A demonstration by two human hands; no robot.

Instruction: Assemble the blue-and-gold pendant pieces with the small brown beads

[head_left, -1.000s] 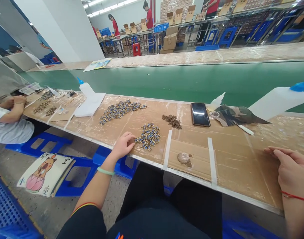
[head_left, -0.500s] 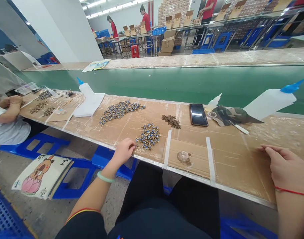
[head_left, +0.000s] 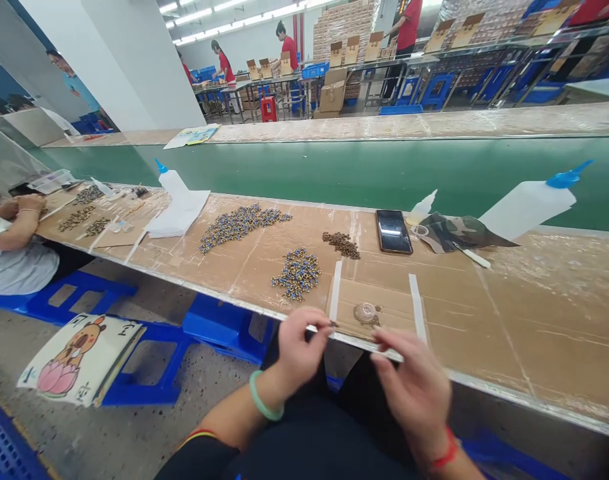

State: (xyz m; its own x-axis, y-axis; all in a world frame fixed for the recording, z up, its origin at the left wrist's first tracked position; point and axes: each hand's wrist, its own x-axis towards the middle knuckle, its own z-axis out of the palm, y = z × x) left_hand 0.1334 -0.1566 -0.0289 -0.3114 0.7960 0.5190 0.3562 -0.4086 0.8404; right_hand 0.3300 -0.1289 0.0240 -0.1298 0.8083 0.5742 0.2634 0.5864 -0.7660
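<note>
My left hand (head_left: 304,340) is at the table's front edge, thumb and forefinger pinched on a small dark piece (head_left: 333,324) whose kind is too small to make out. Facing it, my right hand (head_left: 417,380) hovers in front of the edge, slightly blurred, thumb and forefinger apart with nothing clear between them. Just beyond the hands a small clear round dish (head_left: 366,313) sits on a taped cardboard pad (head_left: 392,305), with brown bits around it. A pile of small blue-and-gold metal parts (head_left: 297,273) lies beyond my left hand.
Farther back lie a larger pile of blue-and-gold parts (head_left: 239,225), small brown pieces (head_left: 341,244) and a phone (head_left: 394,231). White bottles with blue tips (head_left: 529,208) (head_left: 172,183) lean near the green belt (head_left: 334,170). At left, a co-worker's hands (head_left: 30,203) work over other piles.
My left hand has moved right, away from the nearer pile, with the small piece pinched. My right hand has come in from the far right towards it. The view has shifted slightly.
</note>
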